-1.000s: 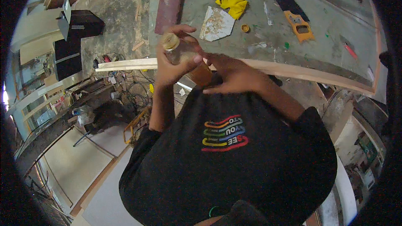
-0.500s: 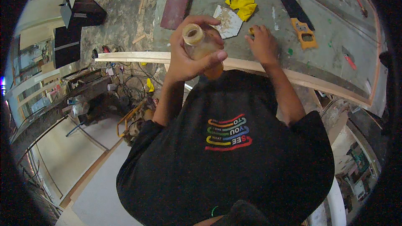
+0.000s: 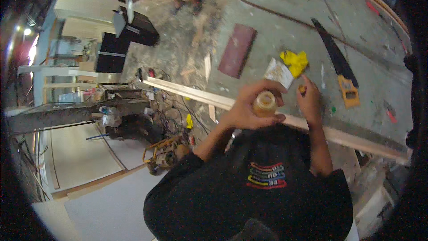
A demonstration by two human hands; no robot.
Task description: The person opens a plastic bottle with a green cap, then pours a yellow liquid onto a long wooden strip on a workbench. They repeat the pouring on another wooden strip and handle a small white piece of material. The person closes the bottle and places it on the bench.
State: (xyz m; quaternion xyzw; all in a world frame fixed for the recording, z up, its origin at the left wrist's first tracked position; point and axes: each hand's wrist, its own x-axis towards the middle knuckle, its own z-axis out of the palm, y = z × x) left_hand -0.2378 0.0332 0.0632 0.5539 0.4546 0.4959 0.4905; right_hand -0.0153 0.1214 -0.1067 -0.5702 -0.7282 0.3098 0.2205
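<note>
My left hand (image 3: 243, 109) is wrapped round a clear, uncapped bottle (image 3: 266, 101) with an amber tint, its open mouth facing up. To its right, my right hand (image 3: 310, 102) is over the table with a small brownish-yellow cap (image 3: 302, 90) held at its fingers. Just beyond both hands lies a white piece of card (image 3: 277, 74) with brown specks on it. A crumpled yellow cloth or wrapper (image 3: 295, 64) touches its far right edge. What fills the bottle is hard to make out.
A handsaw (image 3: 348, 93) with a yellow handle lies right on the grey-green table (image 3: 285, 27). A maroon block (image 3: 237, 50) rests far left of the card. Long wooden strips (image 3: 191, 93) run along the near edge. Cables and a yellow-framed machine (image 3: 166, 155) are on the floor at left.
The view has swung left, so everything sits further right and lower in the picture. The bottle is now seen more from above. Both hands keep their hold.
</note>
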